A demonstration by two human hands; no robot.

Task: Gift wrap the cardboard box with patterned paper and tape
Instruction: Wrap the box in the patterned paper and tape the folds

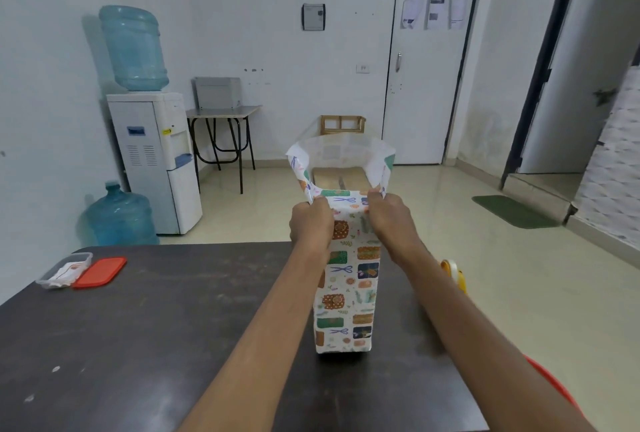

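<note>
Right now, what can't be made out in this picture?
Head view:
- Box: only its top shows; paper covers the rest.
- Tape: mostly behind the right forearm.
- Left hand, right hand: fingers curl out of sight over the paper edge.
- Door sheets: too small to read.
- Tub: contents blurred.

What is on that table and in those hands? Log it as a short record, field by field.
box: cardboard box stands on end on the table, sides covered in patterned paper
top end: open; paper stands up as a collar round the bare cardboard
hands: left hand and right hand each grip the near paper edge at a top corner
tape: tape roll by the table's right edge, partly hidden by the right forearm
other: clear container, red lid beside it, table's far left
</note>
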